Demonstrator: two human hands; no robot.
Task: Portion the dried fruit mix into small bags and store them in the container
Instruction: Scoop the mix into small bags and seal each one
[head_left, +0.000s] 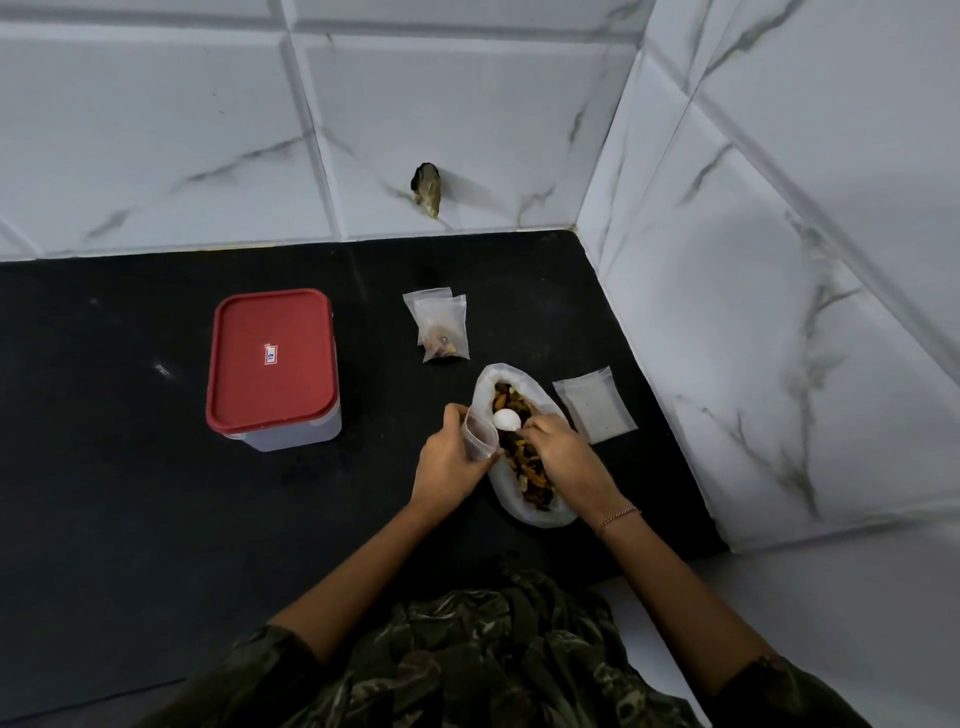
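The left hand (452, 462) pinches an open small bag (480, 434) at the 9 o'clock rim of the mix bag (540, 519). The right hand (563, 457), fingers curled round a white scoop (506, 419), rests in the mix. From the mix bag: filled bags (441, 327) at 11 o'clock, empty bags (595, 410) at 2, lidded container (272, 364) at 9.

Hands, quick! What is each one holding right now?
Left hand: grips a small bag, held open.
Right hand: pinches a white scoop over the dried fruit mix.
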